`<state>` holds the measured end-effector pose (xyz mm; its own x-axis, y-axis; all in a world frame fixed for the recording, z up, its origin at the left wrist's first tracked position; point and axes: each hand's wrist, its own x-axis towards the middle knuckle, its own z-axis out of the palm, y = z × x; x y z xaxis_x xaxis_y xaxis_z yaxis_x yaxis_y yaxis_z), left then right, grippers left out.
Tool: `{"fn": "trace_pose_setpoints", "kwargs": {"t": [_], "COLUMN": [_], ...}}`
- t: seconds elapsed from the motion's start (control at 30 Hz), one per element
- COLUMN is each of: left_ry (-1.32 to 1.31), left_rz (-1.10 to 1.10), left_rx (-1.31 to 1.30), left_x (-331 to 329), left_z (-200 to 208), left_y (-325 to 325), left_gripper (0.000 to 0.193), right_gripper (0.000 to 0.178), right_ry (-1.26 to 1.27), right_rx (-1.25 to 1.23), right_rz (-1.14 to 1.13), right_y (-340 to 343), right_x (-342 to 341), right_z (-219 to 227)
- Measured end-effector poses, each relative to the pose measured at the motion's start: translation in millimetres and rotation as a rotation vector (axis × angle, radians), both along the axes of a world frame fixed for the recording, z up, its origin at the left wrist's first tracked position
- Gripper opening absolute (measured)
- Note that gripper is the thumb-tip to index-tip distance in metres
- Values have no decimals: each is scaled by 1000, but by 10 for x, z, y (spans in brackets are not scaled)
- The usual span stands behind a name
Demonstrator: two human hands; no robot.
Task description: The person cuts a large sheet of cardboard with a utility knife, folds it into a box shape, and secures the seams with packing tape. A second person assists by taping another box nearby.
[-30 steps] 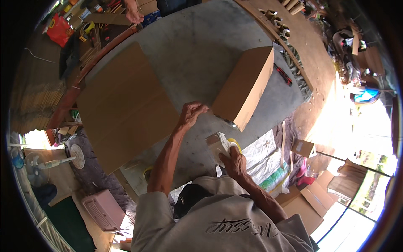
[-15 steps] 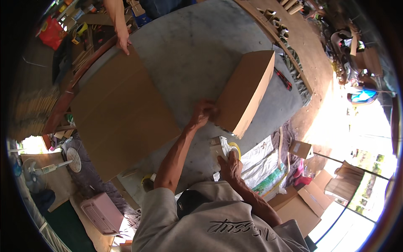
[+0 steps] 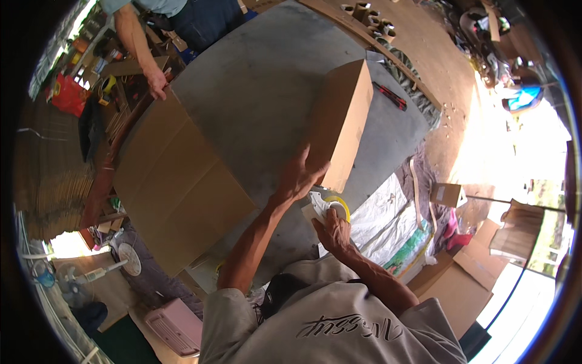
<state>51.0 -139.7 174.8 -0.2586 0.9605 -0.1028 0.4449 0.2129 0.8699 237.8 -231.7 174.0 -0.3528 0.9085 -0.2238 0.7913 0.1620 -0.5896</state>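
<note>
on grey table (image 3: 254,91), left hand (image 3: 300,176) flat against cardboard box (image 3: 342,121), right hand (image 3: 330,230) gripping tape dispenser (image 3: 327,205)

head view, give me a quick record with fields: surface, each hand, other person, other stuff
surface: grey table top
left hand: flat against the near end of the upright cardboard box
right hand: holds a tape dispenser with a yellow roll, just below the box
other person: hand on the far edge of the large flat cardboard sheet
other stuff: red-handled tool on the table
</note>
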Motion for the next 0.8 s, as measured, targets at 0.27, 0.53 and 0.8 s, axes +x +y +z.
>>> {"fn": "trace_pose_setpoints", "kwargs": {"t": [0.27, 0.53, 0.8], "left_ry": [-49, 54, 91], "left_rz": [-301, -369, -401], "left_rx": [20, 17, 34], "left_x": [74, 95, 109], "left_z": [69, 22, -24], "left_y": [20, 51, 53], "left_gripper": [95, 102, 105], "right_gripper": [40, 39, 47], "right_ry": [-47, -105, -339], "right_rx": [113, 276, 165], "right_rz": [104, 275, 283], "right_y": [-225, 273, 1240], "right_x": [327, 1267, 1447], "right_z": [150, 289, 301]}}
